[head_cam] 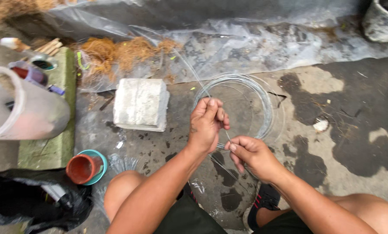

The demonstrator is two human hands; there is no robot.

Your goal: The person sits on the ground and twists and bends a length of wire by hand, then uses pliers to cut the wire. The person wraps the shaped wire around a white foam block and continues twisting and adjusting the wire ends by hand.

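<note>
Where the view begins, nearest the camera, two bare knees frame a black shoe with red stripes, planted on damp concrete floor.

Right hand: fingers pinched narrow on a thin strand of wire, thumb and forefinger closed at its near end, just below the left hand.

Left hand: fist closed around the same wire, thumb on top, gripping the near edge of the coil.

Wire: pale, thin, wound in a loose round coil that lies flat on the floor just beyond both hands; one strand runs from the coil up to the left over the plastic sheet.

Near left: black plastic bag, crumpled. Beside it a small terracotta pot on its side, nested in a teal dish.

Middle left: large clear plastic jug, tipped, resting on a mossy green slab. Pale concrete block, squarish, on the floor, left of the coil and apart from it.

Further back: clumps of brown coconut fibre on a clear plastic sheet that spreads across the ground. Small containers and sticks at the far left, too cluttered to tell apart.

Far right corner: grey bucket, partly out of view.
</note>
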